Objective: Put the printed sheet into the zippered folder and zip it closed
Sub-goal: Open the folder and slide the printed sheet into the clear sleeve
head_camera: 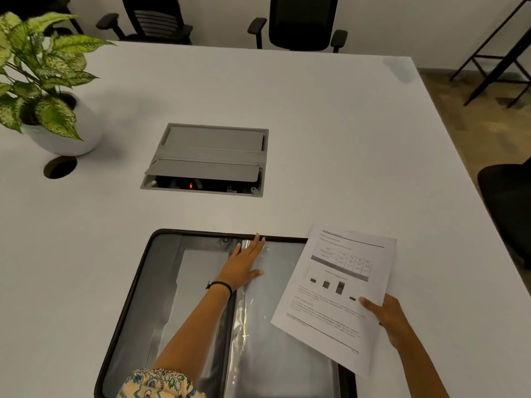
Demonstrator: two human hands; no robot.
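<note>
Presently, the right hand [390, 320] pinches the printed sheet [336, 294] at its lower right edge, thumb on top. It holds the sheet tilted above the right half of the zippered folder [161, 282], which lies open on the table [316, 139]. The left hand [244, 265] rests flat, fingers straight, on a clear sleeve [273, 354] beside the spine. The sheet is judged light and limp (it will sag and crease easily); support a long edge when feeding it in. Farther off sit a cable box [207, 159] and a potted plant [43, 76].
</note>
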